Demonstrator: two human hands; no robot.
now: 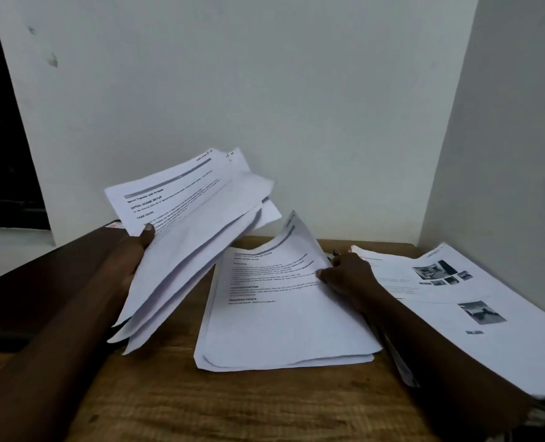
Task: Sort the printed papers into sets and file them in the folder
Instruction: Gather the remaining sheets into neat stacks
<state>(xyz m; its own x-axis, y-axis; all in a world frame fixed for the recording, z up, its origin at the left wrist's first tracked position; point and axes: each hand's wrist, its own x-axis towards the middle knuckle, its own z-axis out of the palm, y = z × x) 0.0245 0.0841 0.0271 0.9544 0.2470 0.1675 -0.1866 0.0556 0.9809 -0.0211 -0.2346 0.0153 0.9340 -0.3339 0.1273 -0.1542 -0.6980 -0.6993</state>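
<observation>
Left hand: the left hand point(130, 255) gripped a fanned bundle of printed papers point(197, 224) held above the table point(232, 406), thumb pressed on the top sheet, the other fingers hidden beneath.
Right hand: the right hand point(349, 277) pinched the curled right edge of the top sheet point(274, 275) of the middle pile point(283, 333).
Sorted so far: two piles lay on the table, the middle pile of text pages and, just beside it, a right pile point(462, 301) with photographs on its top page.
Folder: a dark flat object point(41, 282) under the left forearm may have been the folder; it could not be told for certain.
Progress: judged partway, since the held bundle was unsorted.
Left to do: finishing the sets and all the filing.
</observation>
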